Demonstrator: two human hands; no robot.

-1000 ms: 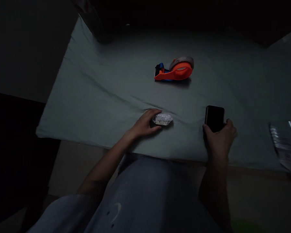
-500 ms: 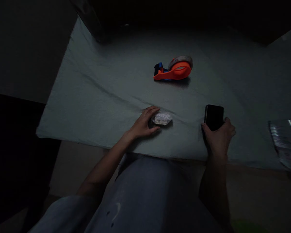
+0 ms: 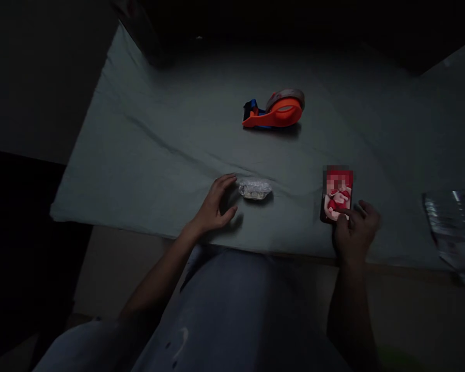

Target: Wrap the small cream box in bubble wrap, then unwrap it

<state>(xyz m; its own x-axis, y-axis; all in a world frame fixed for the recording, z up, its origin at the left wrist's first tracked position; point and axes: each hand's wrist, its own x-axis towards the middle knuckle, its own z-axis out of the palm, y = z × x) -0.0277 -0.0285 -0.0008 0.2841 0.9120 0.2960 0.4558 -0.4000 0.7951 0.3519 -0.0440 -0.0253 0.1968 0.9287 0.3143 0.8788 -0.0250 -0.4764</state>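
A small packet wrapped in clear bubble wrap (image 3: 255, 189) lies on the cloth-covered table. Just left of it is my left hand (image 3: 216, 205), thumb and fingers spread around an empty gap, apart from the packet. On the right a phone (image 3: 338, 199) lies flat with its screen lit, showing a red picture that is partly pixelated. My right hand (image 3: 357, 227) is at its lower right edge, a fingertip over the bottom of the screen and the other fingers loosely bent. Whether that fingertip touches the glass is hard to see.
An orange tape dispenser (image 3: 281, 112) with a tape roll lies farther back. Shiny clear plastic packaging (image 3: 453, 222) sits at the right edge. Pale cloth (image 3: 139, 170) with creases covers the table. The scene is very dark, especially at the back.
The phone screen has gone from black to lit. My right hand has let go of the phone's sides and moved a finger over its screen. My left hand has drawn back leftward from the packet.
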